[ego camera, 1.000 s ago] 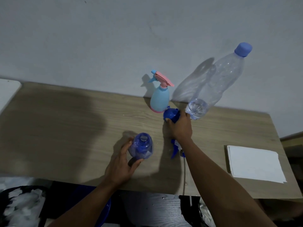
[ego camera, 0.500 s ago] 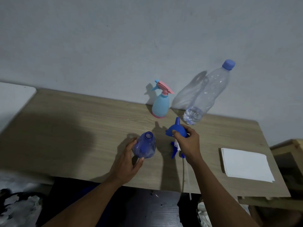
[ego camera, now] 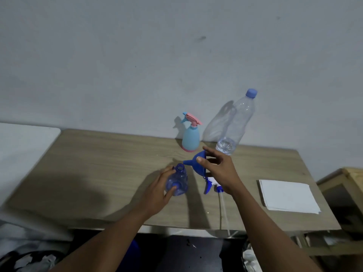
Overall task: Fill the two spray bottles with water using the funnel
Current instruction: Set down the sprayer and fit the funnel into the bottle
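Left hand (ego camera: 157,191) cupped the open translucent blue spray bottle (ego camera: 177,182) upright on the wooden table (ego camera: 102,163). Right hand (ego camera: 220,171), raised, pinched the blue plastic funnel (ego camera: 197,162), spout tilted toward the bottle's mouth, just beside it.

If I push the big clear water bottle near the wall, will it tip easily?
Probably yes. The clear water bottle is tall and narrow, and water shows only near its base, so it is likely light and would slide or topple under a push near the cap. Its thin-looking clear wall may dent when squeezed. Lying down, it would likely roll.
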